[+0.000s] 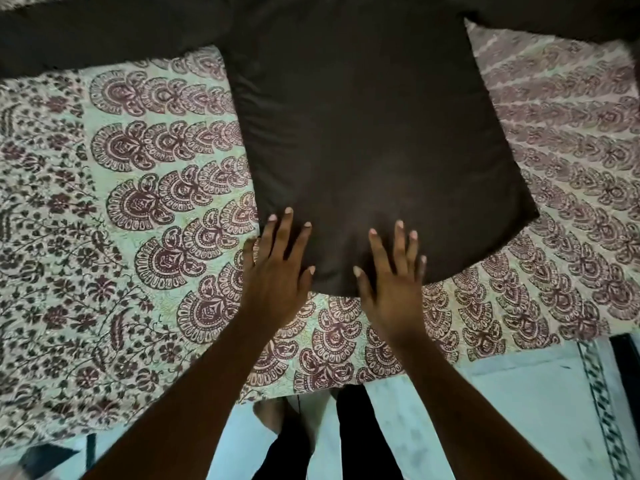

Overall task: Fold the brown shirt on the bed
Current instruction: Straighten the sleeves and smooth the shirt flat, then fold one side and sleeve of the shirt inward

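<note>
The dark brown, smooth-fabric shirt point(367, 133) lies spread flat on the bed's pale green sheet printed with maroon paisley fans point(145, 188). Its long axis runs straight away from me, hem nearest, body reaching up to the sleeves, which stretch out left and right along the top of the view. My left hand point(277, 268) rests flat with fingers splayed at the hem's left end, half on cloth and half on sheet. My right hand point(391, 282) rests likewise near the middle of the hem. Neither grip has closed on anything; both palms are open, pressing lightly. The hem's right corner lies well off to the right of my right hand, so I judge the left side the handier to fold first.
</note>
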### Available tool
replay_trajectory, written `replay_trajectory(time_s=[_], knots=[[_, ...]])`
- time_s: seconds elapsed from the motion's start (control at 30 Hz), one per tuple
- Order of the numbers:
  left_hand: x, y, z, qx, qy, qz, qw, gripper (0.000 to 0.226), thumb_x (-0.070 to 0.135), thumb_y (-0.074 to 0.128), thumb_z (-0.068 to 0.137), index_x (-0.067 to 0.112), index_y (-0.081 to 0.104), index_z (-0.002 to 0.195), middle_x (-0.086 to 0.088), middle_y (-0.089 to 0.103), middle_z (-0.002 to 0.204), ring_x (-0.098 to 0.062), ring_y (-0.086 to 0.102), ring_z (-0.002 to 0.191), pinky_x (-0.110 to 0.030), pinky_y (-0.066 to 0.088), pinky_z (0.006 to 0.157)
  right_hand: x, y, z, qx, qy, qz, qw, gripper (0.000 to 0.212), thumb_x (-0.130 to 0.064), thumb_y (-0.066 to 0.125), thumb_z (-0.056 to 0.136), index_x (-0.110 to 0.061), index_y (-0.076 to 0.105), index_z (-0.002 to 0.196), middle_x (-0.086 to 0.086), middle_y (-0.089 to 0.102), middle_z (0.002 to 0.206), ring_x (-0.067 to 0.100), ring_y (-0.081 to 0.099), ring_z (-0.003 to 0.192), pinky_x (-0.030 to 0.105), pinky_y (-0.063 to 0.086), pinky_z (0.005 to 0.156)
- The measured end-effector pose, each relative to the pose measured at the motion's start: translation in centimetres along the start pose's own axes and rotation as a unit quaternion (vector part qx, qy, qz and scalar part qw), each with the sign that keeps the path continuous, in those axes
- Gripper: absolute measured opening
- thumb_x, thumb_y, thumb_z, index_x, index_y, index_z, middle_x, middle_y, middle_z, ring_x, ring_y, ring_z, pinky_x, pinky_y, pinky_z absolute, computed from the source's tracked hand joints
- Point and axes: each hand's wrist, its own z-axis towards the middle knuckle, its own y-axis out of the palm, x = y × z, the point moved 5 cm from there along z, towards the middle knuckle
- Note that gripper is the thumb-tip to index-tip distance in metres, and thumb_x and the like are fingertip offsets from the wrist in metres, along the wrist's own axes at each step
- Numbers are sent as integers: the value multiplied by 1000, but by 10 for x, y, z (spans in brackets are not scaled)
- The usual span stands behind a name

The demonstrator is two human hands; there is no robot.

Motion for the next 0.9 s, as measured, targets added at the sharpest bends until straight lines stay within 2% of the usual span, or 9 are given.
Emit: replay_trajectory(time_s=[0.1, 0.17, 0.27, 0.37, 0.47, 0.57, 0.7, 0.8, 0.9], knots=[[-22, 17, -26, -49, 21, 24, 998, 71, 56, 26, 101, 29, 9, 164, -2, -6, 173, -29, 2, 160, -63, 21, 120, -23, 22, 19, -66, -44, -21, 997, 59, -56, 42, 104, -51, 18, 157, 0, -9, 172, 34, -10, 157, 62, 4, 121], [-28, 20, -58, -64, 51, 26, 996, 71, 53, 27, 103, 27, 4, 164, -1, -9, 173, -29, -2, 160, -62, 20, 122, -31, 33, 3, -88, -66, -49, 993, 54, -57, 36, 105, -55, 17, 155, 0, -7, 172, 37, -8, 157, 65, 5, 121], [-32, 13, -98, -87, 105, 5, 991, 70, 48, 36, 102, 22, 14, 164, -2, 2, 173, -31, 9, 159, -61, 29, 118, -36, 33, -36, -106, -82, -47, 990, 49, -54, 32, 106, -54, 24, 155, 1, -3, 172, 34, -3, 158, 63, 13, 122], [-42, 0, -111, -106, 105, -58, 987, 62, 44, 40, 101, 24, 33, 159, -1, 19, 171, -28, 25, 156, -55, 38, 114, -46, 19, -48, -142, -80, 24, 986, 53, -53, 29, 105, -45, 28, 157, 0, 4, 172, 29, 7, 158, 62, 23, 121], [-51, -25, -92, -84, 36, -148, 985, 56, 38, 41, 99, 22, 42, 153, -6, 31, 167, -29, 33, 152, -52, 44, 113, -73, -1, -26, -112, -80, 123, 983, 52, -45, 40, 103, -25, 48, 151, 0, 36, 163, 23, 45, 144, 51, 48, 109], [-69, -54, -52, 4, -31, -208, 978, 52, 35, 41, 101, 11, 51, 146, -12, 46, 156, -27, 45, 144, -41, 42, 114, -108, -5, 18, -76, -79, 222, 969, 37, -30, 56, 101, -17, 64, 135, 6, 68, 134, 20, 71, 113, 45, 60, 91], [-104, -86, -6, 114, -134, -279, 944, 38, 19, 55, 101, 7, 56, 138, -9, 60, 138, -19, 57, 124, -31, 48, 102, -154, 4, 75, -47, -109, 251, 961, 28, -21, 58, 100, -11, 71, 123, 7, 76, 112, 19, 74, 95, 34, 61, 82], [-130, -93, 17, 155, -230, -319, 906, 38, 11, 58, 98, 11, 57, 136, -5, 62, 135, -19, 58, 123, -35, 50, 102, -187, 14, 106, -23, -175, 257, 950, 22, -11, 60, 94, -6, 73, 111, 11, 75, 96, 23, 73, 80, 25, 56, 76], [-161, -105, 40, 190, -297, -324, 878, 38, 5, 62, 95, 9, 61, 133, -9, 64, 133, -19, 59, 120, -33, 47, 102, -219, 28, 139, -80, -196, 256, 943, 32, -20, 51, 95, -11, 70, 118, 11, 75, 110, 28, 74, 92, 42, 62, 77]])
